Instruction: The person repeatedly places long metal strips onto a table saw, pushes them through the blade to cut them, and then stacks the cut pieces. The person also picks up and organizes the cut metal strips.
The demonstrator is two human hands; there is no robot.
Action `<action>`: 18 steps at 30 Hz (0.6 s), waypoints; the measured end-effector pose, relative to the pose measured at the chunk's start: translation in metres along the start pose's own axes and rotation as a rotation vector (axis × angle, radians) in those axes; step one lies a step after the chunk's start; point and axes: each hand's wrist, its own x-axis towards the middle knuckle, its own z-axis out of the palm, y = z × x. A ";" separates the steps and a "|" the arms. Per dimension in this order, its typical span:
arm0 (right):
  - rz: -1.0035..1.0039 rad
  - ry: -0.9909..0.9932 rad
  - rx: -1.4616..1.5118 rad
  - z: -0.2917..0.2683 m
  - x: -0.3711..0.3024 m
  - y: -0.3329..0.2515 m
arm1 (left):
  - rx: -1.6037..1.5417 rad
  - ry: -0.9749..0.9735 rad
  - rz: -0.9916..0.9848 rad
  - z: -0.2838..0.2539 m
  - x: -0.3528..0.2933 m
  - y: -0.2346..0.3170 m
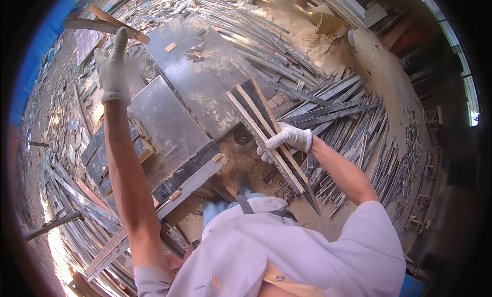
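Note:
My left hand (114, 71), in a pale knit glove, reaches out to the far left. Its fingers are apart, and nothing lies in the palm. At its fingertips are wooden strips (97, 25), one brown and one grey; whether they touch the fingers or are in the air, I cannot tell. My right hand (288, 138), gloved too, is closed around a bundle of long plywood strips (264, 128) with dark faces and pale layered edges. That bundle slants from the table's right edge toward my body.
A metal-topped table (174, 112) with a slot bears sawdust and offcuts. Stacked board pieces (138, 143) sit at its left. Piles of long strips (353, 143) lie right and far; more scrap strips (77, 194) lie lower left. A dark round part (242, 134) shows beneath the table edge.

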 end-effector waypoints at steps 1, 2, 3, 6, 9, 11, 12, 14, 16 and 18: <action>0.003 -0.003 -0.040 0.002 -0.004 -0.002 | 0.031 -0.021 -0.011 -0.001 0.005 -0.012; 0.006 0.013 -0.075 0.001 -0.009 -0.005 | 0.026 -0.071 -0.043 0.012 0.004 -0.032; 0.009 0.012 -0.115 0.003 -0.008 -0.012 | 0.010 -0.110 -0.079 0.024 -0.006 -0.050; 0.051 0.064 -0.489 0.027 0.007 -0.048 | -0.184 -0.138 -0.178 0.051 -0.051 -0.083; 0.113 -0.060 -0.738 0.022 0.038 -0.045 | -0.263 -0.064 -0.184 0.073 -0.077 -0.095; 0.138 -0.049 -1.008 0.022 0.062 -0.040 | -0.306 0.033 -0.164 0.068 -0.081 -0.103; 0.132 -0.026 -1.042 0.026 0.067 -0.038 | -0.342 0.091 -0.157 0.061 -0.082 -0.111; 0.111 -0.038 -1.078 0.035 0.073 -0.042 | -0.423 0.230 -0.154 0.047 -0.086 -0.129; 0.081 -0.066 -1.036 0.034 0.077 -0.040 | -0.472 0.325 -0.200 0.029 -0.090 -0.151; 0.066 -0.056 -1.125 0.025 0.090 -0.035 | -0.514 0.452 -0.219 0.018 -0.092 -0.163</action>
